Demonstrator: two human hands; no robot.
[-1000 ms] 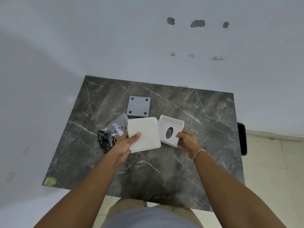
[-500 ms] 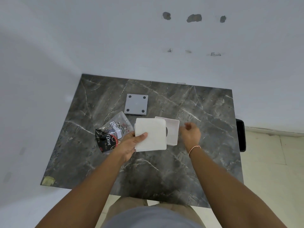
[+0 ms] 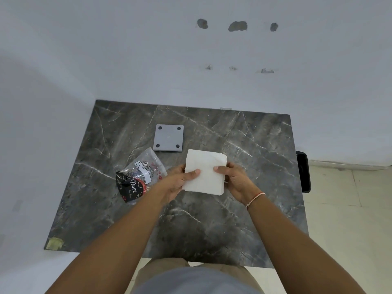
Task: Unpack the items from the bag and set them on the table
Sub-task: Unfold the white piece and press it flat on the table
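Observation:
A white square stack of tissues is held over the middle of the dark marble table. My left hand grips its left edge with the thumb on top. My right hand grips its right edge the same way. The white holder lid with the oval hole is hidden under the stack. A clear and black plastic bag printed "Dove" lies flat on the table just left of my left hand.
A grey square plate with four dark round pads lies on the table behind the stack. A black object stands on the floor past the table's right edge. White walls close in behind and to the left.
My right hand let go of the white lid and came over to grip the stack's right edge. My left hand carried the stack to the right, over the lid.

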